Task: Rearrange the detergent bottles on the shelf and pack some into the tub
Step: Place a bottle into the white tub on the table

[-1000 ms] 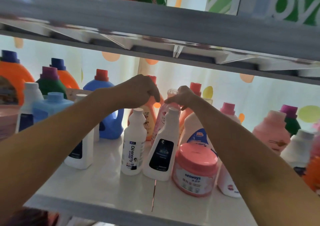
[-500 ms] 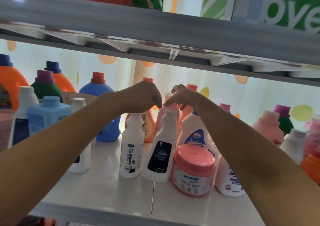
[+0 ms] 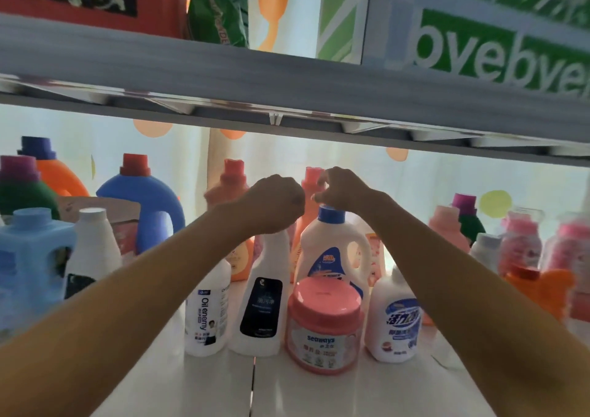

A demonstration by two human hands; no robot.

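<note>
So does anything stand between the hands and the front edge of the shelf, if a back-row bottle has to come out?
Yes. A front row blocks the way: the Oil enemy bottle, the dark-labelled white bottle, the pink seaways jar and the blue-capped white jug under the right hand.

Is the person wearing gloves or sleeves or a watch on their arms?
No. The left hand and the right hand are bare, with no gloves. Both forearms are uncovered as far as the picture shows, so no sleeves are in view. No watch, bracelet or ring can be seen on either wrist or hand, though the light from behind leaves them rather dark.
</note>
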